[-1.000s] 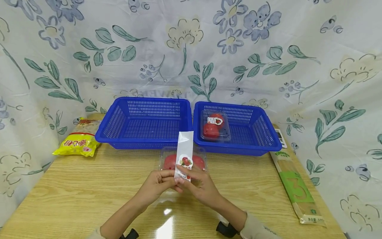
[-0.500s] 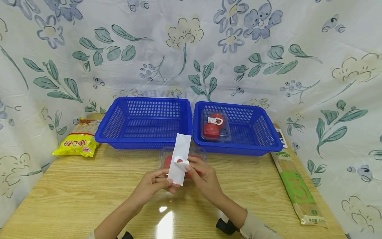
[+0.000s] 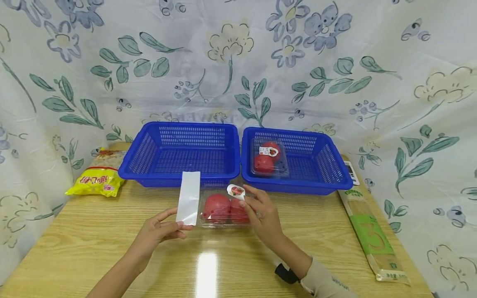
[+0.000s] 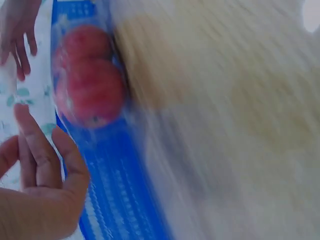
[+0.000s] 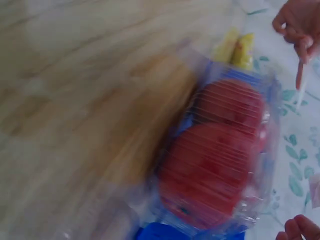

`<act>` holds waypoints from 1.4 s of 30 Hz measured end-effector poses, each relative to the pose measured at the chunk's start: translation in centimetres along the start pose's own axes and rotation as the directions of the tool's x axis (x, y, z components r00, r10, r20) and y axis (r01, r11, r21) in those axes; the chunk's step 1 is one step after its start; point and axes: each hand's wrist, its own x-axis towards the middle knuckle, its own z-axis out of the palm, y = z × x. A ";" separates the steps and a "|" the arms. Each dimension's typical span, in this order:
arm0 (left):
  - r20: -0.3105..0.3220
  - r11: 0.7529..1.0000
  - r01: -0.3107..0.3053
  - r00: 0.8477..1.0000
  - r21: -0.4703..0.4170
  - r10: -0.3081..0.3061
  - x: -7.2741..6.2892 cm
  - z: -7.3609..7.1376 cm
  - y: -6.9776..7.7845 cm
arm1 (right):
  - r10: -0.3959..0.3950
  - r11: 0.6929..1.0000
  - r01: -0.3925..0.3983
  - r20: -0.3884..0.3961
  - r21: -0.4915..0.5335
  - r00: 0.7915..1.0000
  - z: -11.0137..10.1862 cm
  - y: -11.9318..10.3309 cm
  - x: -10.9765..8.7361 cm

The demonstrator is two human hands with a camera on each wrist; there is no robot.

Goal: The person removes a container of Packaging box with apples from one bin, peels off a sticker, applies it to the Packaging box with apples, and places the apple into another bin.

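Note:
My left hand (image 3: 158, 231) pinches the lower end of a white backing strip (image 3: 188, 198), which stands up from the fingers. Between thumb and fingers, my right hand (image 3: 265, 213) holds a small white sticker (image 3: 236, 191) printed with red fruit. A clear plastic box of tomatoes (image 3: 217, 208) sits on the table between the hands, and the right fingers and sticker overlap its right side in the head view. Both wrist views are blurred; red tomatoes (image 4: 90, 87) show through the box in the left one, and the same tomatoes (image 5: 210, 165) fill the middle of the right one.
Behind the box stand two blue baskets, a left basket (image 3: 179, 180) and a right basket (image 3: 298, 186). The right one holds another labelled box of tomatoes (image 3: 265, 162). A yellow food bag (image 3: 97, 178) lies at left, and a long green-banded packet (image 3: 369, 231) at right.
The sticker has been peeled off the strip. My left hand has moved left with the bare strip, while the right hand holds the sticker over the box's right side.

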 end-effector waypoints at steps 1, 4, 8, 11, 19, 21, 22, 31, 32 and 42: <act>-0.028 1.000 0.027 0.999 0.001 -0.027 -0.1 -0.4 -0.2 | -0.039 0.999 0.038 -0.004 -0.033 0.999 0.1 0.3 -0.1; -0.069 0.993 0.115 0.991 0.000 -0.115 -0.2 -1.3 -1.4 | -0.097 0.991 0.096 -0.001 -0.093 0.995 0.3 0.7 -0.5; -0.070 0.980 0.198 0.978 0.004 -0.197 -0.3 -1.7 -2.7 | -0.098 0.988 0.099 0.013 -0.117 0.995 0.5 0.8 -0.6; -0.045 0.973 0.229 0.973 0.016 -0.228 -0.4 -1.7 -3.1 | -0.090 0.988 0.092 0.021 -0.127 0.996 0.7 0.7 -0.7; -0.072 0.957 0.260 0.965 0.130 -0.252 -0.7 -1.7 -3.2 | -0.083 0.987 0.087 0.033 -0.138 0.996 1.0 0.6 -0.9; -0.103 0.949 0.263 0.963 0.172 -0.249 -0.8 -1.7 -3.0 | -0.083 0.987 0.086 0.027 -0.138 0.996 1.0 0.6 -0.9; -0.120 0.947 0.260 0.963 0.190 -0.240 -0.7 -1.6 -2.9 | -0.084 0.987 0.086 0.024 -0.138 0.996 1.1 0.6 -0.9; -0.253 0.917 -0.099 0.945 0.386 0.208 0.3 1.7 1.1 | -0.088 0.990 0.089 0.018 -0.106 0.996 1.2 0.1 -0.8; -0.230 0.900 -0.168 0.933 0.403 0.277 0.7 2.4 1.6 | -0.092 0.990 0.093 0.015 -0.103 0.996 1.2 0.1 -0.8; -0.082 0.872 -0.287 0.935 0.396 0.345 5.7 6.3 4.7 | -0.188 0.977 0.189 0.018 -0.094 0.982 1.6 -0.3 -0.8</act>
